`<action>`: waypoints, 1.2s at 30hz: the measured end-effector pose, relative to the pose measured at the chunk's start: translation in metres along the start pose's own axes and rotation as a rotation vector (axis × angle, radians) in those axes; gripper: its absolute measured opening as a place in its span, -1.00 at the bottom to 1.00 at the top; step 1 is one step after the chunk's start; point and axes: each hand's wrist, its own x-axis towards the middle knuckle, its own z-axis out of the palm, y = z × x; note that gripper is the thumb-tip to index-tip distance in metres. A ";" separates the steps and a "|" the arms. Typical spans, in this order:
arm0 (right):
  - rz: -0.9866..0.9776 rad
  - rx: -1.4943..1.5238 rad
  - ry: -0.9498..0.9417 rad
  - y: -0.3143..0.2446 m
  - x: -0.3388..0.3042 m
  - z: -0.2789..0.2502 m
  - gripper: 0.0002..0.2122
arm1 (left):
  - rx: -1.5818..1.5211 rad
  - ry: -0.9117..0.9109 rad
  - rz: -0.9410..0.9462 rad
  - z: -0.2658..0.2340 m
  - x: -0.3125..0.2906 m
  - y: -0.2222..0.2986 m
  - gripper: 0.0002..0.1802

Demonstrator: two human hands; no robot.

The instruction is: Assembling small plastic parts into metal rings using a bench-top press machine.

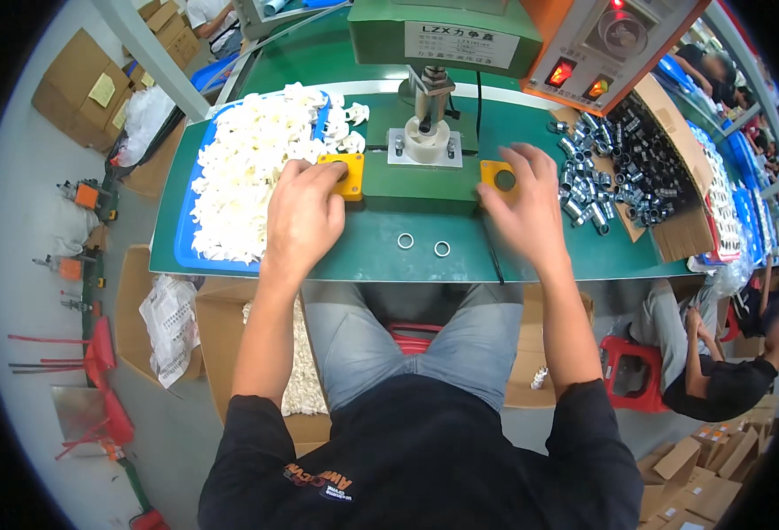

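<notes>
A green press [420, 177] stands in front of me on the bench. A white round plastic part [427, 142] sits under its metal ram [431, 93]. My left hand [303, 212] rests its fingertips on the yellow button plate [351, 183] at the press's left side, its thumb held apart. On the opposite side, my right hand [527, 201], slightly blurred, has spread fingers at the other yellow button plate [488, 168]. Neither hand holds a loose part. Two small metal rings [405, 240] lie on the bench between my forearms.
On the left, a blue tray [184, 231] is heaped with white plastic parts [253, 168]. Metal sleeves [588, 177] spill from a cardboard box [685, 225] at right. An orange control box [615, 49] stands behind. A black cable [493, 256] crosses the bench edge. Another person [716, 375] sits at right.
</notes>
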 end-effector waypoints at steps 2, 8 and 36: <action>-0.008 0.176 0.022 -0.009 0.017 0.007 -0.42 | 0.020 0.038 0.029 -0.004 0.000 0.000 -0.65; 0.055 0.347 -0.018 -0.031 0.062 0.033 -0.19 | 0.000 0.065 0.051 -0.019 -0.004 0.009 -0.71; 0.094 -0.102 -0.299 0.020 -0.093 -0.109 -0.48 | 0.336 -0.230 0.081 0.010 0.052 -0.073 -0.68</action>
